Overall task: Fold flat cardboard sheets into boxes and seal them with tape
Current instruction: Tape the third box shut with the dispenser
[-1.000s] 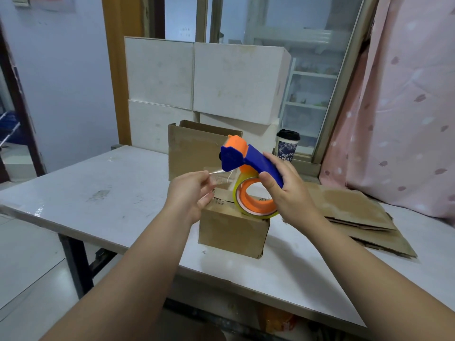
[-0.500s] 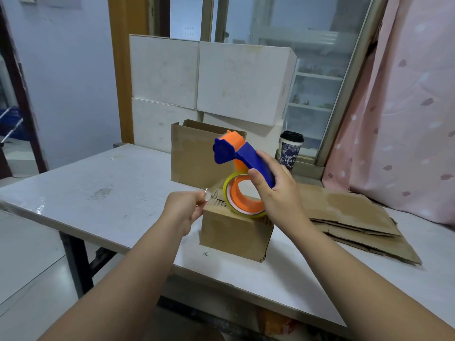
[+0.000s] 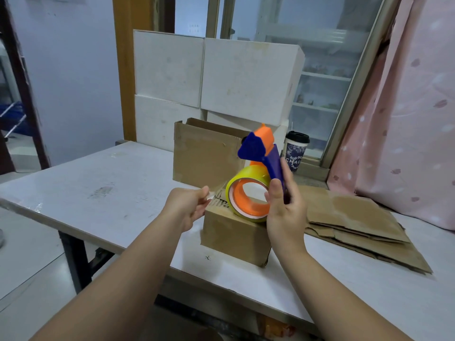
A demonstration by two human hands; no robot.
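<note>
Grips the tape dispenser (image 3: 261, 153) by its blue handle with the right hand (image 3: 285, 212), fingers curled round it, thumb upright. Holds its yellow tape roll (image 3: 248, 193) at the top of the small cardboard box (image 3: 234, 232); contact not determinable. Pinches the clear tape end (image 3: 216, 191) with the left hand (image 3: 187, 205), just left of the roll, over the box's left top edge. Locates the box on the white table (image 3: 98, 193) near its front edge, with flat cardboard sheets (image 3: 357, 217) lying apart to the right.

On my feed I see a blue-patterned paper cup with a black lid (image 3: 296, 151) behind the white table (image 3: 98, 190), pink spotted fabric curtain (image 3: 408, 114) right of it.
</note>
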